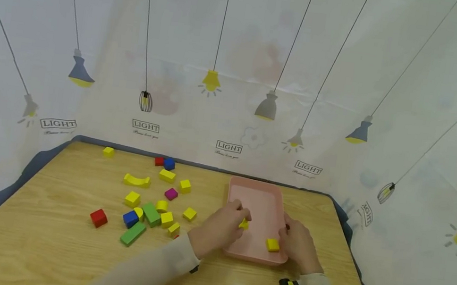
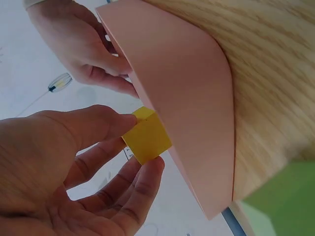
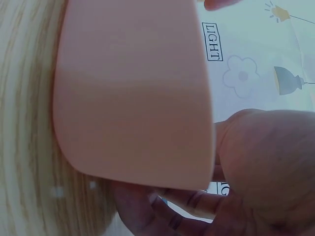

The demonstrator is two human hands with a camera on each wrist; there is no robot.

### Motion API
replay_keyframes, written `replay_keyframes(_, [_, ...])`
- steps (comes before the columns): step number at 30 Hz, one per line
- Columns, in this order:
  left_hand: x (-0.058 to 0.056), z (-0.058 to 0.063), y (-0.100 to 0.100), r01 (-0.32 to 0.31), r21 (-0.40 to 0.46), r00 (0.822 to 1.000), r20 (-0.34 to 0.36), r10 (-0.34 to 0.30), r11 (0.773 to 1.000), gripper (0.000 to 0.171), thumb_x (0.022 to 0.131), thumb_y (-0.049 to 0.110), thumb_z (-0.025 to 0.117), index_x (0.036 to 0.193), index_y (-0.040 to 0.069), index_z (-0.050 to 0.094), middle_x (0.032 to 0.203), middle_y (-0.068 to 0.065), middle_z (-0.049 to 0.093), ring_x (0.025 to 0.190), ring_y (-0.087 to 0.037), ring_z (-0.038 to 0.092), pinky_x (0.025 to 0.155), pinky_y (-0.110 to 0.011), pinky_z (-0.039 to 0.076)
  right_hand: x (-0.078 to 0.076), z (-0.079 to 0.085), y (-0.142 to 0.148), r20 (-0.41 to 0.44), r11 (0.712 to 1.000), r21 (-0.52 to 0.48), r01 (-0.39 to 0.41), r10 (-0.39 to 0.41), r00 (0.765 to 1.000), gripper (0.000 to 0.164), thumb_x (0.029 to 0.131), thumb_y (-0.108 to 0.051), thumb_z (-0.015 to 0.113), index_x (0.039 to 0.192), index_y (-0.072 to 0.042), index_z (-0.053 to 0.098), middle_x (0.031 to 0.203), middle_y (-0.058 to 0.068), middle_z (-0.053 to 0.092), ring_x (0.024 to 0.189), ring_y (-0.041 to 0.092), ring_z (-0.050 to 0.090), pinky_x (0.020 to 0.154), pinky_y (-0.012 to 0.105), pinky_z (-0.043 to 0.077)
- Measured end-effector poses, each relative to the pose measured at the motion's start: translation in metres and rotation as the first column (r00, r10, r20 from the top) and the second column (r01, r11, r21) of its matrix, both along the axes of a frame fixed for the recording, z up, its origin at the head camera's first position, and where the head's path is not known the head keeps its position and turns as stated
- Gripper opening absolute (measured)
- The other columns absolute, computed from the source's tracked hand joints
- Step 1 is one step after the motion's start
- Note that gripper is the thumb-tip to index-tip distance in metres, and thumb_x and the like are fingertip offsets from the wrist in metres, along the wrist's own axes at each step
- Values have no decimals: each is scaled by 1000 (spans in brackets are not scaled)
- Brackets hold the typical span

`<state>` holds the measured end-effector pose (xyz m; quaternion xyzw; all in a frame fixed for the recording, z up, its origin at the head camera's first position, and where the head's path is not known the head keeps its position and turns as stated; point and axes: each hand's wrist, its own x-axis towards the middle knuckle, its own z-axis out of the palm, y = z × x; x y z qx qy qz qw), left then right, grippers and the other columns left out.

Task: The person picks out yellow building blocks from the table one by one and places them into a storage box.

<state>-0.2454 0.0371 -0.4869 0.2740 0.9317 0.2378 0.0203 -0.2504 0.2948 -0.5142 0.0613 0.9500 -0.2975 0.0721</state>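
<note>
My left hand [image 1: 221,225] pinches a yellow block [image 2: 147,136] between thumb and fingertips, over the pink tray [image 1: 254,193]. In the left wrist view, the block shows just beyond the tray's near wall. My right hand [image 1: 298,244] grips the tray's right side, with the thumb by the inside and the other fingers along the outer wall. Another yellow block [image 1: 272,245] lies inside the tray at the near right corner, close to the right hand.
Left of the tray lie several blocks, among them a red cube [image 1: 99,218], a blue block [image 1: 130,219], a green block [image 1: 133,234], a purple block [image 1: 171,194] and a yellow arch [image 1: 137,180]. A printed sheet [image 1: 232,114] stands behind the wooden table [image 1: 48,253].
</note>
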Motion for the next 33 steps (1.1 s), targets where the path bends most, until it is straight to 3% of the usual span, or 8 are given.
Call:
replay_keyframes(4, [4, 0, 10, 37, -11, 999, 3, -37, 999, 31, 107, 15, 86, 138, 15, 80, 131, -5, 70, 105, -12, 62, 94, -19, 64, 2, 1, 0, -11, 1000, -8, -13, 13, 1000, 63, 118, -13, 57, 178, -2, 42, 146, 26, 74, 79, 22, 63, 61, 29, 52])
replay_keyframes(13, [12, -6, 26, 124, -20, 990, -67, -125, 992, 28, 103, 10, 89, 131, 14, 84, 124, -5, 75, 102, -12, 65, 90, -18, 62, 2, 1, -1, -38, 999, -7, -38, 38, 999, 62, 117, -11, 58, 177, -2, 45, 141, 26, 77, 75, 20, 63, 61, 28, 53])
replay_keyframes(18, [16, -6, 34, 141, -45, 986, -78, -144, 989, 30, 102, 11, 90, 131, 16, 84, 125, -4, 76, 104, -10, 67, 90, -17, 62, 3, 0, 1, -47, 999, -10, -48, 48, 998, 61, 117, -10, 57, 177, -2, 45, 120, 21, 79, 69, 21, 59, 58, 28, 50])
replay_keyframes(24, [16, -12, 37, 139, -68, 988, -59, -143, 988, 32, 103, 13, 90, 134, 17, 83, 126, -3, 75, 103, -9, 67, 90, -17, 62, 3, -2, 3, -45, 999, -26, -47, 45, 998, 62, 117, -11, 57, 177, -2, 45, 114, 18, 78, 69, 21, 59, 59, 28, 51])
replay_keyframes(29, [17, -7, 32, 117, -20, 991, -61, -118, 993, 31, 103, 13, 89, 134, 14, 82, 129, -6, 76, 106, -12, 69, 93, -21, 64, 3, -2, 3, -50, 999, -11, -50, 49, 998, 61, 117, -10, 57, 176, -1, 46, 122, 21, 79, 69, 21, 58, 59, 28, 50])
replay_keyframes(33, [15, -2, 24, 105, 6, 994, -38, -105, 994, 30, 106, 13, 86, 136, 14, 81, 133, -6, 75, 110, -13, 68, 98, -22, 65, 2, -2, 4, -43, 999, 10, -44, 44, 998, 61, 117, -11, 57, 176, -1, 45, 145, 28, 76, 75, 21, 61, 63, 29, 52])
